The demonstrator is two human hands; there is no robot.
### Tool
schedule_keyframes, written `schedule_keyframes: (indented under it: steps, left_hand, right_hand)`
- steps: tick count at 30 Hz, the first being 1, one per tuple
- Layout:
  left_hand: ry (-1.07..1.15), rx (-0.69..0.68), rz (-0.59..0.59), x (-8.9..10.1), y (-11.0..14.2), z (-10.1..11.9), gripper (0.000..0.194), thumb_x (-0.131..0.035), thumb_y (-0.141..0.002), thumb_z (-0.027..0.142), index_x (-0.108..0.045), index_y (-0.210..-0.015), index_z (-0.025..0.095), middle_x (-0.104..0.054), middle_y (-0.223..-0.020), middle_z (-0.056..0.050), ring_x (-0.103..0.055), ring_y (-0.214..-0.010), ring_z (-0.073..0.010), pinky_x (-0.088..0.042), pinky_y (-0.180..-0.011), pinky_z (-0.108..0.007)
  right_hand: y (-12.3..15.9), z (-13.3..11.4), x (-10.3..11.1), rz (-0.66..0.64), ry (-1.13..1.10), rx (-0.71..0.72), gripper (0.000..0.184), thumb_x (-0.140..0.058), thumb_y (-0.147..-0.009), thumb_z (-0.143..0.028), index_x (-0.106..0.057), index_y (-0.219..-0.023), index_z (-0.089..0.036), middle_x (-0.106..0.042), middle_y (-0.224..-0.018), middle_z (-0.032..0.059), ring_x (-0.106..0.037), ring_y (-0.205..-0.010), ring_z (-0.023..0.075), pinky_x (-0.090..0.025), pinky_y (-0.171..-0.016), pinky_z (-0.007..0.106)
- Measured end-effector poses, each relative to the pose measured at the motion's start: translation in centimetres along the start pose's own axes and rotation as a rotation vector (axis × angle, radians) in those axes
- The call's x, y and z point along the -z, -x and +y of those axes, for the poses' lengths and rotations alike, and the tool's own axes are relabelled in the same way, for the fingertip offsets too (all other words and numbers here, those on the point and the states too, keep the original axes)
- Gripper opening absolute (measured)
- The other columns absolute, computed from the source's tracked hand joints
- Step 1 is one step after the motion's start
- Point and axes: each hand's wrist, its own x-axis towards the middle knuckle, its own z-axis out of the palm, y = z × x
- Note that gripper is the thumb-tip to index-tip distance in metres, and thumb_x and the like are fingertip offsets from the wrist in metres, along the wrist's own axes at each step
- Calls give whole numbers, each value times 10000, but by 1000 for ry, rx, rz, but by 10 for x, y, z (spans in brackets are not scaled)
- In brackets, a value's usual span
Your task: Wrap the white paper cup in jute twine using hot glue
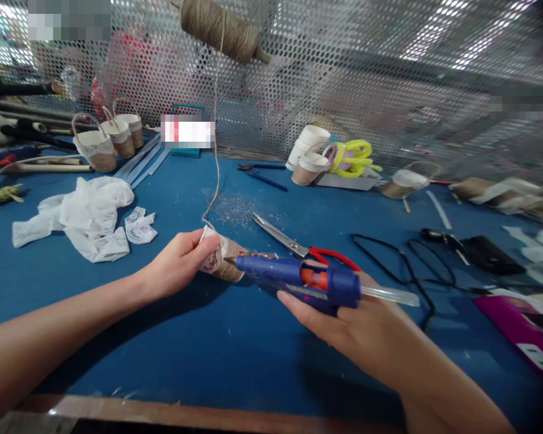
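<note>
My left hand point(177, 263) is closed around a small paper cup point(221, 260) lying on its side, partly wrapped in brown twine. My right hand point(344, 325) grips a blue hot glue gun point(298, 278) with a clear glue stick poking out of its back. The gun's nozzle touches the twine-wrapped side of the cup. A strand of jute twine point(216, 150) runs up from the cup to a spool point(221, 27) hanging above the blue table point(185, 349).
Red-handled scissors point(298, 244) lie just behind the glue gun. Crumpled white plastic point(84, 217) sits at left, finished little baskets point(104, 144) behind it. Paper cups point(308, 157), yellow-handled scissors, blue pliers point(262, 173) stand by the mesh wall. Black cord point(402, 265) at right.
</note>
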Motion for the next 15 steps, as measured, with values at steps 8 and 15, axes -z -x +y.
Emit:
schedule_keyframes:
  steps: [8, 15]
  left_hand:
    - [-46, -2, -8, 0, 0, 0, 431, -376, -835, 399, -584, -974, 48, -654, -914, -122, -595, -800, -215, -452, -745, -331]
    - [-39, -42, -7, -1, 1, -2, 406, -405, -830, 399, -608, -987, 84, -669, -913, -96, -605, -818, -211, -462, -764, -321]
  right_hand:
    - [-3, -8, 4, -63, -69, -98, 206, -394, -814, -262, -557, -695, -225, -543, -506, -20, -489, -416, 119, -407, -423, 237]
    - [0, -5, 1, 10, -25, -104, 201, -410, -816, -296, -560, -702, -224, -557, -529, -7, -512, -448, 130, -421, -452, 248]
